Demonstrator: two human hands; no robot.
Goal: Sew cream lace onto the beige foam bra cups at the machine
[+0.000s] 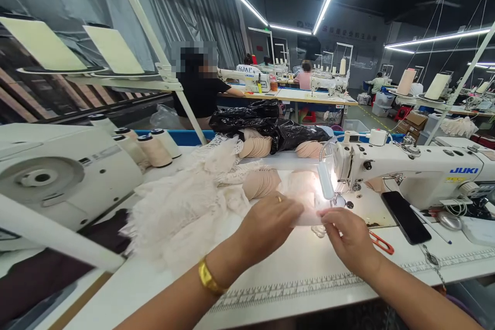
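Observation:
Between my hands a small pale piece of fabric (307, 216) is stretched, in front of the lit lamp of a white sewing machine (429, 172). My left hand (270, 221) is closed on the fabric's left end, with a ring and a gold bracelet on that arm. The right end is pinched in my right hand (348, 237). White lace fabric (185, 206) lies heaped to the left of my hands. Beside it, just behind my left hand, is a stack of beige pads (262, 183).
A black phone (406, 217), orange snips (382, 243) and a white pen lie at the right. Thread cones (155, 151) and another machine (58, 180) stand left. Black plastic bags (270, 124) lie behind. A person in black (199, 87) sits beyond, near another sewing table.

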